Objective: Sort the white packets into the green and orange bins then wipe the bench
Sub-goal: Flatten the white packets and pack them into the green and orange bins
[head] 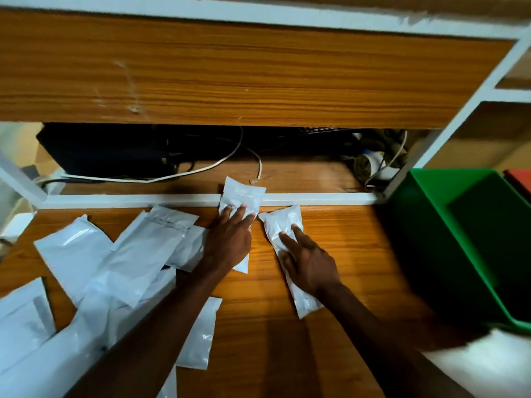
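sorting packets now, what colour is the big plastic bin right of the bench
Green, seen in the head view: the big plastic bin.

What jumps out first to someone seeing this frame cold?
Two bare hands at centre: the left hand lies with straight fingers on a white packet at the bench's back rail, and the right hand lies on another packet beside it. A loose heap of white packets covers the wooden bench at left, and a green bin stands at right.

Dim warm light, perhaps from overhead; blurred, bowed edges, glare on the packets [138, 254].
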Tool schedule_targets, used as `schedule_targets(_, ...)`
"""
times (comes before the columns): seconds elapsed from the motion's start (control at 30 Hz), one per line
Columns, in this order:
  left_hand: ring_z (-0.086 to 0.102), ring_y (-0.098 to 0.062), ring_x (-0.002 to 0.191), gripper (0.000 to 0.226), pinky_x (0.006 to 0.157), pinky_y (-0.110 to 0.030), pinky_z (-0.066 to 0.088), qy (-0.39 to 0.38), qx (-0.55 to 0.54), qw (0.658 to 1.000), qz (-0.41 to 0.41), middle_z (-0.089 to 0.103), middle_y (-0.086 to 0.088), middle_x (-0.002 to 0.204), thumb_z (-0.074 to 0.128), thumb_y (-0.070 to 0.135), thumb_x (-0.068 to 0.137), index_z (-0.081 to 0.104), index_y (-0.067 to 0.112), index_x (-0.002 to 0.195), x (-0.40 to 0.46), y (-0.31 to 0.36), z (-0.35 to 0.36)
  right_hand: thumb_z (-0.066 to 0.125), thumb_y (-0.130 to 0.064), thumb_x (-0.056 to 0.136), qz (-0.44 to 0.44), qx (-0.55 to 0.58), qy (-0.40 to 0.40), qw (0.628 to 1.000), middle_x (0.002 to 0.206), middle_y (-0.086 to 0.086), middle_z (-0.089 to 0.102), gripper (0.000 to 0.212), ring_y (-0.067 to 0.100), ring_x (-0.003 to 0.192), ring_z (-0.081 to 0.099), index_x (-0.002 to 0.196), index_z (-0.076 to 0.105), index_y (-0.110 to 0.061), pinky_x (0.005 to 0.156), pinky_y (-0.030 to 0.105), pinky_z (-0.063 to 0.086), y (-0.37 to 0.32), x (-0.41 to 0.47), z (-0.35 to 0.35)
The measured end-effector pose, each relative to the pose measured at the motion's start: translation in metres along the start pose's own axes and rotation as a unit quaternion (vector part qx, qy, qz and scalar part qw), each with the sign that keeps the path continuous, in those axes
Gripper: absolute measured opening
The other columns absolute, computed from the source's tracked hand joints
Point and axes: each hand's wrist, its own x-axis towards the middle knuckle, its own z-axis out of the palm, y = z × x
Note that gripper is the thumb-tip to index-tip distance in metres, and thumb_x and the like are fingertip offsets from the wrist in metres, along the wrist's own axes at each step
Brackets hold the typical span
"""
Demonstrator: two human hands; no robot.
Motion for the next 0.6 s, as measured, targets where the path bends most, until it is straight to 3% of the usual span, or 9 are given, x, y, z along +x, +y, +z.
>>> schedule_targets(0.17, 0.026, -0.029, 0.147, 0.045, 0.108, -0.047, 0.039, 0.035, -0.054, 0.998, 0.029, 0.037, 0.000, 0.158, 0.046, 0.028, 0.101, 0.047, 0.028, 0.146, -0.021, 0.021, -0.019, 0.042, -0.044, 0.101, 0.064, 0.036, 0.026, 0.997, 0.165, 0.000, 0.025, 0.047, 0.027, 0.139, 0.046, 0.148, 0.040, -0.038, 0.094, 0.041, 0.049, -0.005, -0.029, -0.017)
schedule_targets(0.33, 0.026, -0.026, 0.147, 0.045, 0.106, -0.045, 0.040, 0.069, -0.108, 0.988, 0.090, 0.037, 0.003, 0.157, 0.047, 0.030, 0.100, 0.047, 0.030, 0.145, -0.058, 0.056, -0.029, 0.026, -0.057, 0.094, 0.117, 0.097, 0.102, 0.983, 0.161, 0.005, 0.033, 0.059, 0.029, 0.136, 0.050, 0.145, 0.046, -0.034, 0.093, 0.045, 0.054, -0.007, -0.090, -0.026)
schedule_targets(0.4, 0.025, -0.024, 0.148, 0.044, 0.110, -0.042, 0.035, 0.065, -0.125, 0.984, 0.112, 0.036, 0.004, 0.158, 0.048, 0.029, 0.101, 0.047, 0.030, 0.145, -0.075, 0.075, -0.028, 0.030, -0.054, 0.096, 0.134, 0.119, 0.140, 0.974, 0.161, 0.006, 0.034, 0.057, 0.029, 0.137, 0.049, 0.144, 0.049, -0.030, 0.095, 0.045, 0.054, -0.004, -0.120, -0.027)
schedule_targets(0.5, 0.027, -0.025, 0.148, 0.044, 0.112, -0.036, 0.028, 0.070, -0.163, 0.974, 0.141, 0.038, 0.002, 0.157, 0.054, 0.027, 0.100, 0.050, 0.027, 0.144, -0.103, 0.100, -0.022, 0.044, -0.044, 0.101, 0.175, 0.112, 0.187, 0.960, 0.163, -0.002, 0.029, 0.046, 0.025, 0.134, 0.053, 0.145, 0.048, -0.033, 0.089, 0.031, 0.049, 0.000, -0.163, -0.033)
schedule_targets(0.6, 0.032, -0.028, 0.146, 0.043, 0.110, -0.035, 0.025, 0.062, -0.172, 0.967, 0.175, 0.042, 0.001, 0.154, 0.051, 0.029, 0.099, 0.053, 0.025, 0.142, -0.129, 0.125, -0.012, 0.049, -0.040, 0.103, 0.241, 0.109, 0.201, 0.943, 0.165, -0.012, 0.019, 0.046, 0.020, 0.141, 0.044, 0.148, 0.042, -0.040, 0.095, 0.037, 0.050, 0.001, -0.208, -0.040)
